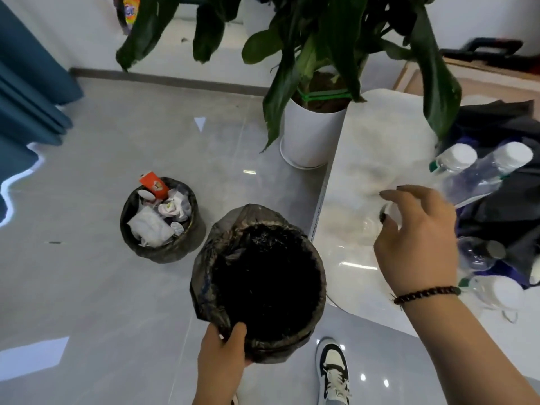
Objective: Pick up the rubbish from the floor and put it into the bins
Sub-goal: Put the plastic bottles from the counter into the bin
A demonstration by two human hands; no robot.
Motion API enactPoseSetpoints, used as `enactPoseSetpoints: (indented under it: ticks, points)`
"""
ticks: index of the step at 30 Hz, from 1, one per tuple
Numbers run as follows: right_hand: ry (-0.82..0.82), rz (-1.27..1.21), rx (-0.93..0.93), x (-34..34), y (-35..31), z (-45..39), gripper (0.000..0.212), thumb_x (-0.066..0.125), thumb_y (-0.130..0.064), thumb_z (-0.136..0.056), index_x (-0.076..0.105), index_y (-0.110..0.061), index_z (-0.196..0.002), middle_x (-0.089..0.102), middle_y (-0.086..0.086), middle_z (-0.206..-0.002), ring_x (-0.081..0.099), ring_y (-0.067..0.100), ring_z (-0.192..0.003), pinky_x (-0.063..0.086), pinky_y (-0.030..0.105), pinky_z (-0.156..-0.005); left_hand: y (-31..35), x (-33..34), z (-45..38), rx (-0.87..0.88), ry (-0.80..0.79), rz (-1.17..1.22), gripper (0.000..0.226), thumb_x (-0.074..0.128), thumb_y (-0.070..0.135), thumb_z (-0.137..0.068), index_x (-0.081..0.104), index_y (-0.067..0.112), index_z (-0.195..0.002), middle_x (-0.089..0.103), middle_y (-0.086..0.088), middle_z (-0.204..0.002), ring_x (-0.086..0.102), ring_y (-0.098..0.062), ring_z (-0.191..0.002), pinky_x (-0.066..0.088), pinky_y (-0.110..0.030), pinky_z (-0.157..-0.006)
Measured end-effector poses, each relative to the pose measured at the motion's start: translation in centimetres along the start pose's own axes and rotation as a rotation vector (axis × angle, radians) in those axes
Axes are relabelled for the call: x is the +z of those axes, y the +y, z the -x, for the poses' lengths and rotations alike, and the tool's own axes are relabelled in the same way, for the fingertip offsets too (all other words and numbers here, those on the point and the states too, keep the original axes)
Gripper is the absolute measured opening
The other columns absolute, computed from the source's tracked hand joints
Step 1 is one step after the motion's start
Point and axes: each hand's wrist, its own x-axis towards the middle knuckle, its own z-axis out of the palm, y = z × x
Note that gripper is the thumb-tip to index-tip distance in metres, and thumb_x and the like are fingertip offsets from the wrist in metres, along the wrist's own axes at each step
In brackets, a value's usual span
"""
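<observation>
the left hand (222, 350) grips the near rim of a bin lined with a black bag (260, 283), thumb hooked over the edge into the dark opening, fingers hidden under the rim. this bin looks empty inside as far as the darkness shows. further off on the grey tiled floor (87, 287) stands a second, smaller bin (162, 220), also with a black liner, filled with crumpled white paper (149, 226), wrappers and a red carton (154, 185) poking up at its far edge. the two bins are near each other but not touching.

the right hand (420, 238), with a dark bead bracelet (426, 294) on the wrist, hovers over a glossy white tabletop (365, 159), fingers loosely spread and curved; something clear and blurred sits under the fingertips, and i cannot tell whether it is held. just beside that hand lie clear plastic bottles with white caps (479, 173) on a dark cloth or bag (502, 211).

a large-leaved plant in a white pot (312, 135) stands on the floor against the table's far corner. a black-and-white sneaker (333, 372) shows at the bottom edge.
</observation>
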Motion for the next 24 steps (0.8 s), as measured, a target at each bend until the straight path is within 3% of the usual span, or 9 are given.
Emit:
enactPoseSetpoints:
  ticks: [4, 8, 10, 14, 19, 24]
  points:
    - [0.055, -0.144, -0.125, -1.9, -5.5, 2.0, 0.034, 0.063, 0.008, -0.075, 0.067, -0.005, -0.106, 0.06, 0.017, -0.11, 0.054, 0.038, -0.103, 0.034, 0.02, -0.091, 0.1, -2.0, -0.6, -0.01, 0.005, -0.047, 0.031, 0.061, 0.016, -0.09, 0.052, 0.012, -0.119, 0.061, -0.012, -0.11, 0.065, -0.034, -0.095, 0.057, -0.05, -0.082]
    - [-0.037, -0.281, -0.144, -1.2, -9.9, 5.1, 0.027, 0.065, 0.003, -0.077, 0.067, -0.007, -0.102, 0.061, 0.011, -0.108, 0.056, 0.028, -0.101, 0.028, 0.004, -0.095, 0.5, -3.9, -0.7, -0.039, 0.055, -0.101, 0.033, 0.063, 0.021, -0.089, 0.053, 0.007, -0.117, 0.061, -0.015, -0.11, 0.066, -0.033, -0.093, 0.061, -0.041, -0.071]
    - [-0.08, -0.312, -0.145, -0.2, -11.4, 5.9, 0.027, 0.069, 0.003, -0.076, 0.068, -0.008, -0.1, 0.062, 0.009, -0.106, 0.057, 0.027, -0.099, 0.028, 0.002, -0.093, 0.8, -5.0, -0.9, -0.044, 0.099, -0.119, 0.032, 0.063, 0.023, -0.088, 0.054, 0.006, -0.114, 0.061, -0.013, -0.105, 0.066, -0.032, -0.09, 0.061, -0.038, -0.068]
    - [-0.102, -0.363, -0.175, -0.5, -12.7, 5.7, 0.025, 0.068, -0.004, -0.079, 0.067, -0.012, -0.102, 0.063, 0.003, -0.106, 0.059, 0.021, -0.098, 0.034, 0.007, -0.094, 0.7, -6.7, -0.9, -0.067, 0.145, -0.085, 0.027, 0.061, 0.022, -0.089, 0.051, 0.009, -0.111, 0.06, -0.009, -0.102, 0.066, -0.032, -0.089, 0.06, -0.043, -0.075]
    - [-0.332, -0.408, -0.244, 1.1, -14.0, 7.1, 0.034, 0.073, -0.004, -0.072, 0.065, -0.021, -0.101, 0.06, -0.007, -0.103, 0.056, 0.014, -0.096, 0.032, 0.002, -0.09, 0.0, -7.0, -0.9, -0.096, 0.217, -0.067, 0.027, 0.062, 0.022, -0.087, 0.052, 0.006, -0.106, 0.059, -0.012, -0.102, 0.065, -0.032, -0.087, 0.06, -0.046, -0.071]
    - [-0.633, -0.37, -0.239, 7.3, -12.9, 9.4, 0.033, 0.067, -0.007, -0.076, 0.064, -0.025, -0.104, 0.058, -0.011, -0.11, 0.053, 0.012, -0.106, 0.037, 0.009, -0.087, -0.7, -5.4, -0.1, -0.067, 0.255, -0.031, 0.028, 0.062, 0.019, -0.086, 0.051, 0.016, -0.111, 0.058, -0.012, -0.107, 0.063, -0.034, -0.091, 0.06, -0.048, -0.069]
